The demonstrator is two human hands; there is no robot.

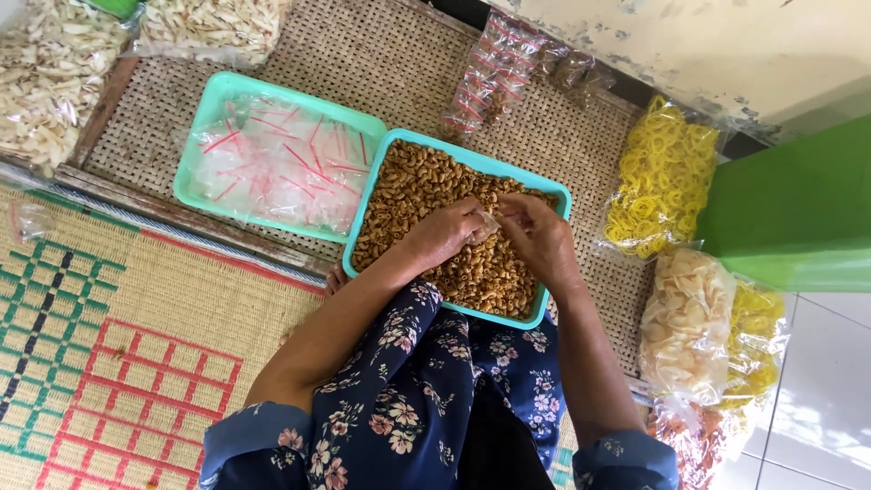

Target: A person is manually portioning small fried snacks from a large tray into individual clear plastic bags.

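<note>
Teal tray [376, 195] of brown curled snacks [426, 186] lies under your hands. Left hand [449, 231] and right hand [540, 238] both pinch small clear bag [493, 220], mouth held open for filling; second tray of empty bags [272, 163] beside left hand.

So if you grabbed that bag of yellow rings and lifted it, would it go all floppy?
Probably yes: the bag of yellow rings is thin clear plastic that sags over its lumpy filling, so it would likely droop and change shape. It looks puffy and airy, so perhaps light for its size. The rings seem thin and may crack if squeezed.
</note>
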